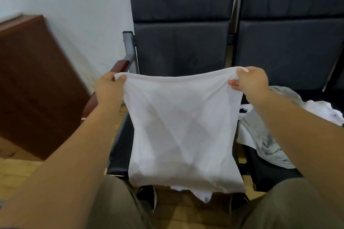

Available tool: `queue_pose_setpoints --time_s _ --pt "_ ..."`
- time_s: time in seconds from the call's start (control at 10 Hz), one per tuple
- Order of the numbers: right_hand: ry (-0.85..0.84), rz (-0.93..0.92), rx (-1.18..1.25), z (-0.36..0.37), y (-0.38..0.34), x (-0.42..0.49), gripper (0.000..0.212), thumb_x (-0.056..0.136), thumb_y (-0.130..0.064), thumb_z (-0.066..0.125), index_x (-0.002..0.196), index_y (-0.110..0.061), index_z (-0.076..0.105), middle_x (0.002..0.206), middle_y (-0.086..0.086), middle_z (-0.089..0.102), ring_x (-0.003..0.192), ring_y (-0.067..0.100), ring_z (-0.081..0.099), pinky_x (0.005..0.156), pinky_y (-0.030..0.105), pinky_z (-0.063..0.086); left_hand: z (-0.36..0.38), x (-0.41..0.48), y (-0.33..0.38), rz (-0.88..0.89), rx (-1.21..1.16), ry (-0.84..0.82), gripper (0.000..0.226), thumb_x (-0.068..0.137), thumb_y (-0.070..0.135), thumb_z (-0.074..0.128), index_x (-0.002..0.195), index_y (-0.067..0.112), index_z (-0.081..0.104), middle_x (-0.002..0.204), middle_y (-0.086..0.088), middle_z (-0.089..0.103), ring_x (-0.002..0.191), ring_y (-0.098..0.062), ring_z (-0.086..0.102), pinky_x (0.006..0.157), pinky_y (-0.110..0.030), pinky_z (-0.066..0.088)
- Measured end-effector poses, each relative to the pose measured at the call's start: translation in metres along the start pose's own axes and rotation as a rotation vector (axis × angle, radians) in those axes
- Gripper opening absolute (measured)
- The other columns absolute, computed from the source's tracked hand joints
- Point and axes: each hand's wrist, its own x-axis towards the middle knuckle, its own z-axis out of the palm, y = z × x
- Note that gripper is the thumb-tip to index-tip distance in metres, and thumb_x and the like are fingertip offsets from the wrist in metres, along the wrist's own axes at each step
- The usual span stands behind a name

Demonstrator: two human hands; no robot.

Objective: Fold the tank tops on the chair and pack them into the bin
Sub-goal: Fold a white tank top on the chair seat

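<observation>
Pinching a white tank top [183, 128] by its top corners, one in the left hand [108, 87], one in the right hand [251, 82], spread wide and hanging over the black chair [181, 46], with crumpled pale garments [268, 141], possibly more tops, on the neighbouring seat [270, 174]

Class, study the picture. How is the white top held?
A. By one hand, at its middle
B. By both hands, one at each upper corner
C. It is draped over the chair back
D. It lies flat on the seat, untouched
B: the left hand and the right hand each pinch an upper corner of the white top, which hangs spread between them.
</observation>
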Motion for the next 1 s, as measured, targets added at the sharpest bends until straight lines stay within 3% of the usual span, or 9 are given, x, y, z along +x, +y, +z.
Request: queue_pose_setpoints --time_s 0.1,0.2,0.3,0.5,0.6,0.8,0.9,1.0 --pt "-0.048 -0.029 -0.215 0.02 0.028 0.034 0.014 0.101 -0.019 0.053 0.091 -0.02 0.063 0.094 0.014 0.078 0.085 0.029 0.079 0.093 0.049 0.062 0.032 0.026 -0.017 0.09 0.171 -0.013 0.029 0.109 0.036 0.055 0.122 0.018 0.073 0.105 -0.009 0.073 0.099 -0.034 0.069 0.095 -0.043 0.055" --pt "-0.088 -0.002 -0.296 0.04 0.052 0.065 0.011 0.104 -0.02 0.058 0.109 -0.013 0.064 0.101 0.014 0.076 0.088 0.029 0.076 0.093 0.048 0.063 0.067 0.048 -0.037 0.171 0.368 -0.062 0.028 0.112 0.027 0.049 0.123 0.011 0.07 0.112 -0.016 0.073 0.107 -0.04 0.069 0.093 -0.042 0.051" --pt "-0.122 0.036 -0.312 0.062 0.074 0.086 0.015 0.103 -0.019 0.063 0.116 -0.013 0.066 0.101 0.011 0.074 0.091 0.028 0.076 0.092 0.046 0.063 0.104 0.068 -0.055 0.108 0.411 -0.127 0.031 0.111 0.022 0.048 0.13 0.008 0.067 0.124 -0.019 0.07 0.119 -0.043 0.065 0.097 -0.046 0.05" --pt "-0.094 0.124 -0.249 0.091 0.113 0.117 0.012 0.106 -0.021 0.059 0.116 -0.024 0.065 0.093 0.0 0.068 0.084 0.017 0.077 0.084 0.037 0.066 0.165 0.117 -0.106 0.024 0.543 -0.246 0.033 0.112 0.025 0.045 0.131 0.007 0.066 0.127 -0.025 0.067 0.116 -0.047 0.061 0.085 -0.041 0.04" --pt "-0.079 0.12 -0.293 0.104 0.124 0.131 0.005 0.107 -0.023 0.058 0.111 -0.023 0.062 0.093 0.0 0.068 0.085 0.017 0.077 0.087 0.037 0.065 0.182 0.13 -0.122 0.009 0.556 -0.215 0.034 0.113 0.028 0.044 0.126 0.007 0.068 0.125 -0.025 0.066 0.114 -0.046 0.062 0.084 -0.039 0.037" --pt "0.015 0.046 -0.303 0.125 0.128 0.159 0.013 0.105 -0.034 0.058 0.102 -0.027 0.07 0.087 0.007 0.076 0.074 0.019 0.077 0.077 0.035 0.066 0.205 0.148 -0.128 0.046 0.269 -0.111 0.029 0.105 0.025 0.055 0.117 0.006 0.073 0.114 -0.018 0.075 0.111 -0.039 0.068 0.093 -0.043 0.054" --pt "0.032 -0.007 -0.287 0.131 0.129 0.163 0.014 0.103 -0.035 0.06 0.097 -0.031 0.072 0.088 0.007 0.076 0.073 0.021 0.077 0.073 0.037 0.066 0.215 0.16 -0.12 0.038 0.225 -0.063 0.031 0.103 0.027 0.054 0.115 0.006 0.073 0.113 -0.018 0.075 0.11 -0.038 0.068 0.093 -0.043 0.054" --pt "0.057 -0.019 -0.29 0.134 0.136 0.17 0.017 0.101 -0.037 0.06 0.105 -0.029 0.075 0.087 0.007 0.077 0.07 0.019 0.076 0.066 0.034 0.065 0.225 0.167 -0.127 0.026 0.257 -0.068 0.033 0.103 0.029 0.053 0.113 0.005 0.073 0.113 -0.018 0.074 0.109 -0.039 0.068 0.088 -0.044 0.053"
